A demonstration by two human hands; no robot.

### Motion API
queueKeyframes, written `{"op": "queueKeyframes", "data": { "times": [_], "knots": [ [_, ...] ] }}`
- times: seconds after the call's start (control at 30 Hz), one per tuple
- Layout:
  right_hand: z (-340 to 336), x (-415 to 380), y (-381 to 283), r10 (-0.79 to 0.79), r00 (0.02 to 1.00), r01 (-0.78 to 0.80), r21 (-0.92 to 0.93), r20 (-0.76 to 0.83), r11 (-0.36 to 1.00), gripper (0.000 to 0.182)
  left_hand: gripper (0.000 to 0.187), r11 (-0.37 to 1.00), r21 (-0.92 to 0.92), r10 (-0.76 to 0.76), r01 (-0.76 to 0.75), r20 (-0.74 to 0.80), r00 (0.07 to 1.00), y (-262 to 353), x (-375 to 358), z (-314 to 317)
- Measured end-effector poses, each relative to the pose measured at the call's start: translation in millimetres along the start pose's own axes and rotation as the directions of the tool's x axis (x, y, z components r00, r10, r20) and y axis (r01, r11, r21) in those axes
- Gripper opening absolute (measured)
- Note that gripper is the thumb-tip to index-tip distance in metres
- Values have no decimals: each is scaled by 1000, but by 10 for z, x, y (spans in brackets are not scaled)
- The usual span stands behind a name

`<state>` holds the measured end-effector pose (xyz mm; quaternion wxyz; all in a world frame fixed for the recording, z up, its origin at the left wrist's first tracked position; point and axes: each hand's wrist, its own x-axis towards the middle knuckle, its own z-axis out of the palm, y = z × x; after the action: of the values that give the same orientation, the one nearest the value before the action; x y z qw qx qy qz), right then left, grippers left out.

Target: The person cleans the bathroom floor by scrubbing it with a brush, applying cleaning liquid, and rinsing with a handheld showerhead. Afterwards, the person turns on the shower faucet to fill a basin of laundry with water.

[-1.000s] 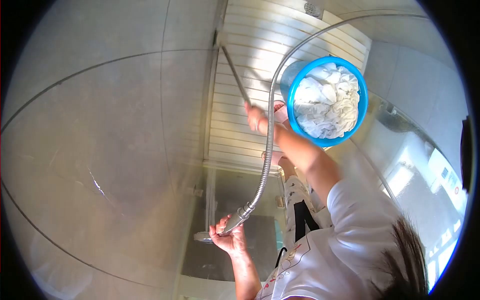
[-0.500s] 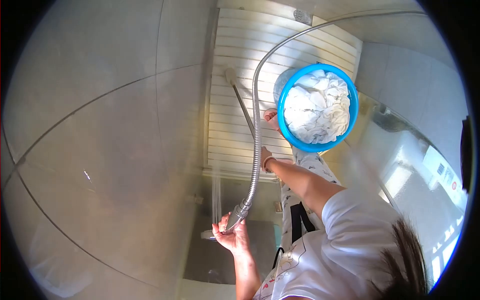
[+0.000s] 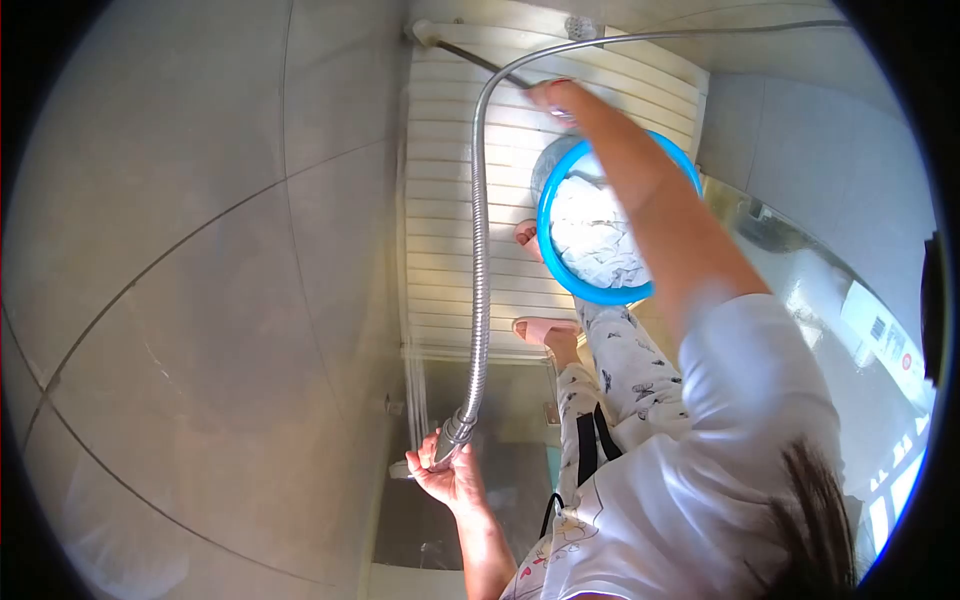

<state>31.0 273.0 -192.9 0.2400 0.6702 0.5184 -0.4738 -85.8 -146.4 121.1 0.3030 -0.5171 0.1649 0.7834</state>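
My left hand point(image 3: 447, 475) is wrapped round the silver handle of a shower head point(image 3: 403, 470), at the lower left. Thin streams of water point(image 3: 416, 400) come from it. My right arm stretches across a blue basin point(image 3: 598, 295) holding white cloth point(image 3: 597, 235). At the far side, my right hand point(image 3: 557, 100) grips the handle of a long-handled brush point(image 3: 470, 56). Its pale head point(image 3: 426, 33) rests by the far left corner of the slatted floor point(image 3: 455, 200); the bristles cannot be made out.
A metal shower hose point(image 3: 479, 240) arches from the left hand over the floor to the upper right. Tiled wall point(image 3: 180, 300) rises on the left. My feet in pink slippers point(image 3: 540, 330) stand near the basin. A floor drain point(image 3: 580, 28) lies at the far end.
My right hand has swung far forward with the brush, carrying its head to the far left corner. The arm now covers part of the basin. My left hand has shifted slightly left and down.
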Motion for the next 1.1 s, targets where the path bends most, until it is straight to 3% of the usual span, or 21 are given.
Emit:
{"op": "queueKeyframes", "data": {
  "times": [0.03, 0.1, 0.17, 0.23, 0.33, 0.43, 0.47, 0.5, 0.6, 0.67, 0.7, 0.73, 0.77, 0.8, 0.87, 0.93, 0.97, 1.07, 1.1],
  "knots": [
    [-216, -294, 142, -17, 1000, 18, -220, 6, 975, 37, 33, 999, 30, 33, -32, -26, 999, -21, -29, 36],
    [-759, -536, 638, -55, 998, 49, -616, 10, 787, 45, 34, 994, 80, 73, -71, -23, 997, -45, -20, 54],
    [-948, -540, 1144, -53, 998, 45, -783, 15, 620, 42, 35, 988, 120, 96, -98, 21, 995, -34, -9, 21],
    [-996, -733, 1334, -18, 1000, -7, -815, -21, 580, 40, 35, 988, 113, 97, -102, 48, 994, 4, 1, -30],
    [-786, -518, 1357, -197, 960, -14, -739, -198, 674, 46, 35, 987, 124, 100, -106, 54, 994, 33, 7, -66],
    [-327, 37, 777, -275, 959, 163, -656, -71, 737, 43, 35, 993, 68, 94, -92, -15, 995, -4, 10, -25],
    [51, 665, 720, -149, 985, 89, -469, -92, 879, 39, 35, 995, 31, 92, -90, -42, 995, -22, 8, -12],
    [334, 831, 497, -140, 988, 108, -369, -61, 923, 35, 32, 995, -66, 72, -74, -32, 997, -35, 7, -11],
    [1281, 700, -67, -286, 953, 302, -230, 101, 925, 24, 28, 960, -278, 30, -42, -48, 998, -135, 1, 53],
    [1894, 546, 37, -430, 875, 483, -342, 221, 806, 17, 30, 979, -198, 43, -50, -41, 998, -102, 34, 1],
    [2249, 475, 284, -589, 715, 672, -601, 376, 432, 13, 30, 986, -155, 53, -59, -42, 998, -70, 9, -7],
    [2406, 160, 359, -538, 760, 648, -482, 364, 589, 16, 32, 997, -46, 63, -67, -82, 995, -102, -11, 53],
    [2517, -294, 454, -339, 873, 433, -238, 350, 869, 20, 32, 998, -51, 38, -43, -97, 995, -79, -18, 42],
    [2530, -865, 568, -104, 925, 120, -22, 366, 992, 23, 31, 995, -80, 49, -60, -131, 990, -22, -22, -15],
    [2570, -1629, 679, 141, 857, -247, 154, 496, 957, 29, 30, 992, -114, 40, -59, -164, 986, 46, -40, -51],
    [2964, -1685, 781, 148, 799, -334, 225, 582, 916, 40, 30, 990, -139, -8, -14, -157, 988, 158, -51, -117],
    [3165, -1681, 801, 168, 767, -464, 356, 619, 811, 43, 29, 994, -108, 16, -34, -166, 986, 216, -31, -161],
    [2901, -1568, 365, 98, 815, -422, 470, 571, 775, 44, 28, 994, 41, 109, -102, -223, 969, 406, -55, -248],
    [2978, -1645, 407, 129, 833, -414, 452, 538, 790, 41, 29, 970, 206, 181, -127, -269, 946, 468, -111, -265]
  ]
}}
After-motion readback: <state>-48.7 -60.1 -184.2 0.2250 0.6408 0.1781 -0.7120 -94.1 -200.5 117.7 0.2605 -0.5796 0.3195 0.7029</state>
